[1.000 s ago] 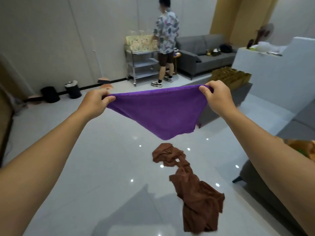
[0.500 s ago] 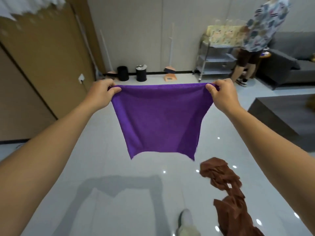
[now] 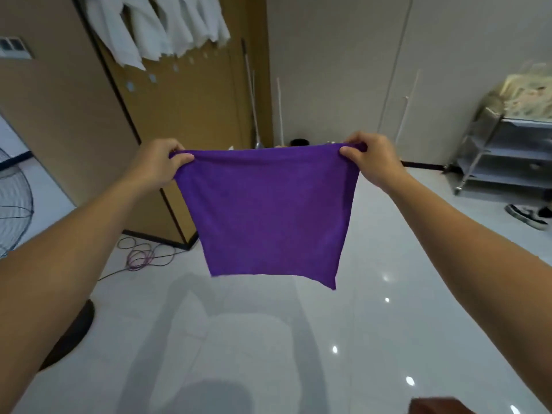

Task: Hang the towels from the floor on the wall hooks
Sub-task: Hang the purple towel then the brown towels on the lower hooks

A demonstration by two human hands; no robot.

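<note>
1. Head view: the purple towel [image 3: 268,213] hung spread above the floor [image 3: 268,339]; the wall hooks [image 3: 152,77] were far left, below hanging white towels [image 3: 155,28].
2. Done well, the step probably meant holding the top edge taut and lifting one corner onto a free hook.
3. Each grip was closed: the left hand [image 3: 158,162] pinched the top left corner, the right hand [image 3: 373,162] the top right.

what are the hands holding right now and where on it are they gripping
Both hands hold one purple towel spread out in the air. The left hand pinches its top left corner, and the right hand pinches its top right corner.
</note>
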